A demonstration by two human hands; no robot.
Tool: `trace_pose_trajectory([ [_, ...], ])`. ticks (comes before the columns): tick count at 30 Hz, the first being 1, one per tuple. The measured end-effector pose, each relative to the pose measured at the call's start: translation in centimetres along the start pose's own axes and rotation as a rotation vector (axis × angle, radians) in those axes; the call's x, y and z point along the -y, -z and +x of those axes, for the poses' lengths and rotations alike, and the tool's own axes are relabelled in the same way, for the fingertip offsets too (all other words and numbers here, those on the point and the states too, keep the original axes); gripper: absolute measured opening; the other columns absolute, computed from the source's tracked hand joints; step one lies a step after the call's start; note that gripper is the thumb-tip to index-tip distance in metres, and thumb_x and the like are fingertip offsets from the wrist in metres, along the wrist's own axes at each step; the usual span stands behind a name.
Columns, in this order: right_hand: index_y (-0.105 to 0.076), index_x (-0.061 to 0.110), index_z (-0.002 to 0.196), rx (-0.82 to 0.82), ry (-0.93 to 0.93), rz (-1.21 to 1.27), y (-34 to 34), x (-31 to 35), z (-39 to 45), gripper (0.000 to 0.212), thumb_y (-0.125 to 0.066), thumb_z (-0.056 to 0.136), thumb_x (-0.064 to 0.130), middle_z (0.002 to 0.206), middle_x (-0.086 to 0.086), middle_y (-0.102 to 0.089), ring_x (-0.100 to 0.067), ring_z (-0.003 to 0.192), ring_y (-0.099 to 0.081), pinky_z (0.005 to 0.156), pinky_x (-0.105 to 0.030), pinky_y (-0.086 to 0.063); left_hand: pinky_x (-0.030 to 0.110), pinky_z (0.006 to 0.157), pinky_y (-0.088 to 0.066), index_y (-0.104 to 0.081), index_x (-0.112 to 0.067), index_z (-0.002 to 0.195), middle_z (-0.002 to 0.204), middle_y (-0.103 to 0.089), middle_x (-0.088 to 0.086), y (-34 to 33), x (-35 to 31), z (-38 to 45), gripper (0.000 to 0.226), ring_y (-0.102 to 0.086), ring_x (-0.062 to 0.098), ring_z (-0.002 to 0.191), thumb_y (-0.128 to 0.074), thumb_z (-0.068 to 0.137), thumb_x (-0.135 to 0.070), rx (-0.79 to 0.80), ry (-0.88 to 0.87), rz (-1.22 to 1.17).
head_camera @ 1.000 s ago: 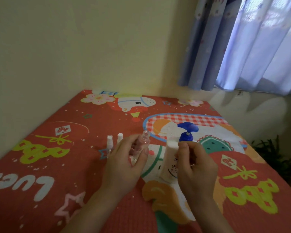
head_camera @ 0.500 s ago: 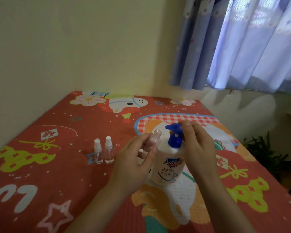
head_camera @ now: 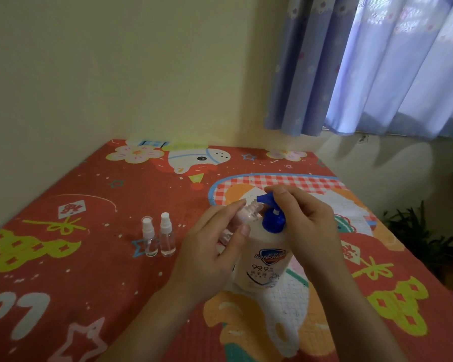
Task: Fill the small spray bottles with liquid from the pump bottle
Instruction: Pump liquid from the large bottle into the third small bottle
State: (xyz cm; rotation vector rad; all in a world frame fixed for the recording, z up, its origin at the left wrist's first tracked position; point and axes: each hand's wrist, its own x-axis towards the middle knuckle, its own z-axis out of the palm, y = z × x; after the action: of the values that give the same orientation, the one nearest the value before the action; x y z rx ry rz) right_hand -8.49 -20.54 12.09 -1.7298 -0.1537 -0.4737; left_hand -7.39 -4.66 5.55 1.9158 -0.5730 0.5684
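Observation:
A white pump bottle (head_camera: 266, 259) with a blue pump head (head_camera: 272, 216) stands upright on the red patterned mat (head_camera: 63, 270). My left hand (head_camera: 215, 246) grips a small clear uncapped spray bottle (head_camera: 249, 213), tilted so its open neck sits just under the blue spout. My right hand (head_camera: 309, 226) rests on top of the pump head, fingers curled over it. Two more small clear spray bottles with white caps (head_camera: 149, 240) (head_camera: 167, 238) stand side by side to the left.
The mat lies in a corner against a yellow wall (head_camera: 115, 74). Blue curtains (head_camera: 377, 64) hang at the back right. A dark green plant (head_camera: 416, 236) stands off the mat's right edge.
My right hand moved from the pump bottle's body up onto the pump head. The spout turned toward the small bottle, and my left hand brought that bottle's neck up under it.

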Motion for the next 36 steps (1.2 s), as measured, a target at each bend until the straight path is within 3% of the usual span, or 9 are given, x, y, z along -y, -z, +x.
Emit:
trace_pose_trajectory([
  [4,-0.075,0.024,0.09,0.049,-0.059,0.037,0.6,0.1,0.4,0.021,-0.055,0.096,0.019,0.081,0.009,-0.077,-0.004,0.073,-0.072,0.06,-0.012,-0.053,0.021,0.081,-0.052,-0.056,-0.021,0.139,0.108,-0.06,-0.013,0.0,0.1,0.6,0.044,-0.064,0.013,0.095,-0.05,0.099,-0.039,-0.028,-0.018,-0.022],
  [8,-0.076,0.022,0.09,0.103,-0.102,0.019,1.0,0.1,0.9,0.025,-0.053,0.097,0.017,0.083,0.006,-0.077,-0.005,0.074,-0.072,0.062,-0.013,-0.054,0.032,0.084,-0.055,-0.054,-0.019,0.141,0.11,-0.06,-0.01,0.1,0.3,0.9,0.046,-0.063,0.017,0.102,-0.049,0.099,-0.039,-0.019,-0.033,-0.048],
  [13,-0.075,0.021,0.087,0.117,-0.133,0.038,0.8,-0.1,0.9,0.03,-0.048,0.099,0.015,0.08,0.002,-0.076,-0.007,0.074,-0.071,0.065,-0.016,-0.056,0.032,0.08,-0.056,-0.055,-0.021,0.14,0.109,-0.06,-0.013,0.2,0.2,0.9,0.047,-0.064,0.015,0.099,-0.051,0.098,-0.042,0.006,0.0,-0.073],
  [16,-0.074,0.023,0.085,0.11,-0.133,0.025,0.5,-0.2,0.8,0.033,-0.046,0.101,0.025,0.078,-0.001,-0.075,-0.008,0.072,-0.07,0.063,-0.016,-0.055,0.03,0.082,-0.055,-0.056,-0.027,0.138,0.109,-0.061,-0.017,0.7,0.2,1.1,0.048,-0.065,0.012,0.099,-0.052,0.095,-0.046,0.041,0.032,-0.063],
  [22,-0.077,0.02,0.079,0.152,-0.261,0.002,0.8,-0.1,0.9,0.039,-0.05,0.096,0.042,0.08,0.001,-0.077,-0.017,0.077,-0.071,0.081,-0.038,-0.055,0.023,0.08,-0.054,-0.063,-0.033,0.128,0.109,-0.066,-0.022,1.7,0.1,1.5,0.042,-0.065,0.005,0.103,-0.058,0.089,-0.049,0.07,0.055,-0.032],
  [25,-0.078,0.029,0.075,0.165,-0.298,0.029,0.9,0.1,1.0,0.035,-0.052,0.094,0.044,0.08,0.002,-0.077,-0.02,0.078,-0.072,0.086,-0.043,-0.055,0.029,0.081,-0.056,-0.063,-0.034,0.127,0.109,-0.066,-0.022,2.1,0.0,1.8,0.043,-0.066,0.005,0.103,-0.061,0.088,-0.05,0.098,0.069,-0.021],
  [29,-0.078,0.036,0.072,0.167,-0.298,0.021,1.0,0.2,1.0,0.035,-0.052,0.093,0.045,0.078,0.005,-0.077,-0.017,0.078,-0.071,0.085,-0.042,-0.055,0.035,0.084,-0.058,-0.062,-0.04,0.124,0.112,-0.067,-0.022,2.3,-0.1,1.8,0.038,-0.066,0.005,0.106,-0.063,0.088,-0.049,0.127,0.089,-0.018],
  [36,-0.079,0.021,0.078,0.164,-0.273,-0.011,1.0,-0.1,1.0,0.035,-0.054,0.094,0.04,0.079,0.003,-0.077,-0.018,0.077,-0.071,0.082,-0.041,-0.056,0.036,0.087,-0.057,-0.066,-0.042,0.12,0.111,-0.069,-0.024,2.6,-0.3,1.8,0.032,-0.066,0.0,0.105,-0.067,0.088,-0.047,0.174,0.132,-0.022],
])
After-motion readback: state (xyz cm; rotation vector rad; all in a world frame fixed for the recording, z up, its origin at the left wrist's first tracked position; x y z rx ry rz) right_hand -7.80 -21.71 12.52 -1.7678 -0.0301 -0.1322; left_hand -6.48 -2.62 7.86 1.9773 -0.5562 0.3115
